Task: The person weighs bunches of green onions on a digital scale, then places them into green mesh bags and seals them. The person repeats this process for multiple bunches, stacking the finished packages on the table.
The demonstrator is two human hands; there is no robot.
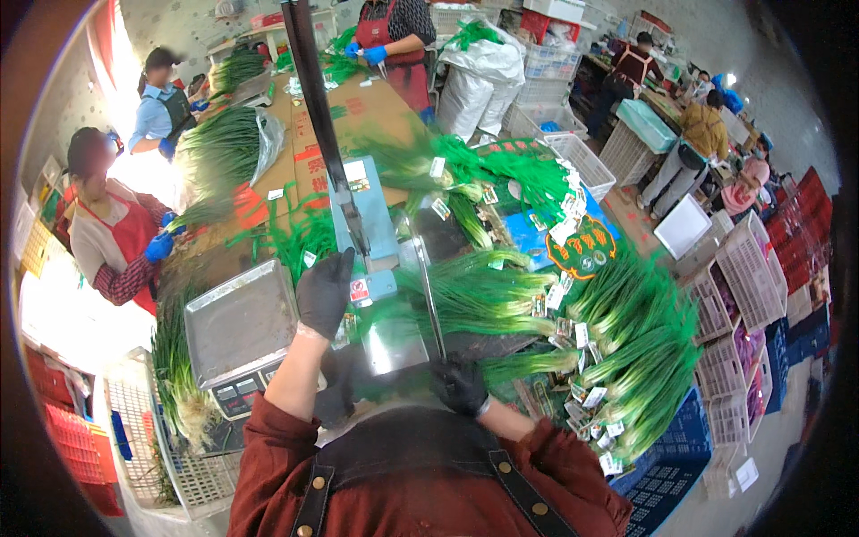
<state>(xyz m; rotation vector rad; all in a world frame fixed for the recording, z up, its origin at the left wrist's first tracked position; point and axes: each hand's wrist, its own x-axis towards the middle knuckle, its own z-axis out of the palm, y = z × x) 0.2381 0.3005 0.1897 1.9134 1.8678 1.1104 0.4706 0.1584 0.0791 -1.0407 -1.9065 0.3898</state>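
My left hand point(325, 293), in a black glove, is raised beside a light-blue tabletop machine point(369, 221), its fingers by the foot of a dark upright bar; what it grips is unclear. My right hand point(460, 386), also black-gloved, is blurred at the lower end of a thin metal rod point(429, 302); its fingers cannot be made out. Between the hands lies a shiny metal plate point(394, 346) with blurred green netting near it. Right of it lie bunches of green onions point(490, 295) in green net sleeves with white tags. A digital scale point(241, 322) with a metal tray stands at the left.
Netted onion bunches point(644, 362) are heaped at the right, above a blue crate point(671, 463). Loose green onions point(178, 369) hang by the scale, near a white plastic basket point(201, 476). Co-workers stand around the cardboard-covered table point(362, 114). Crates point(725, 376) are stacked at the far right.
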